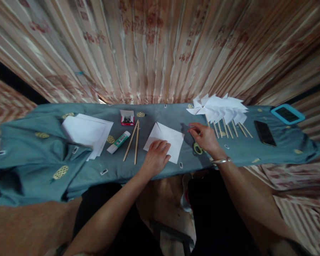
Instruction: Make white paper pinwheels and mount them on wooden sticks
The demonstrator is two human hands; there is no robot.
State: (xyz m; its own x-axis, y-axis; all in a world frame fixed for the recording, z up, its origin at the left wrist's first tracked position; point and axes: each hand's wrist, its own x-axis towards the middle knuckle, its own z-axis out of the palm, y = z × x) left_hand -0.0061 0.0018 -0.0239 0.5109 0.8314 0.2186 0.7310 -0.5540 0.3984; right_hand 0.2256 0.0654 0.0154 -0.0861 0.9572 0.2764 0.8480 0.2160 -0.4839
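Note:
A square sheet of white paper (176, 138) lies turned at an angle on the cloth, with cuts or creases running in from its corners. Across its lower left part rests my left hand (157, 154), fingers stretched out flat on the paper. My right hand (202, 137) is just beyond the sheet's right corner, thumb and fingertips drawn together in a pinch. Whatever is between them is too small to make out. Scissors with yellow-green handles (198, 148) lie beside and partly under that hand; their blades are hidden.
Left of the sheet are two wooden sticks (136, 144), a glue stick (119, 142), an open red box (127, 118) of small metal pieces and a paper stack (86, 131). Rightward lie several paper pinwheels (224, 108) on sticks, a phone (265, 133) and a blue-framed device (288, 113).

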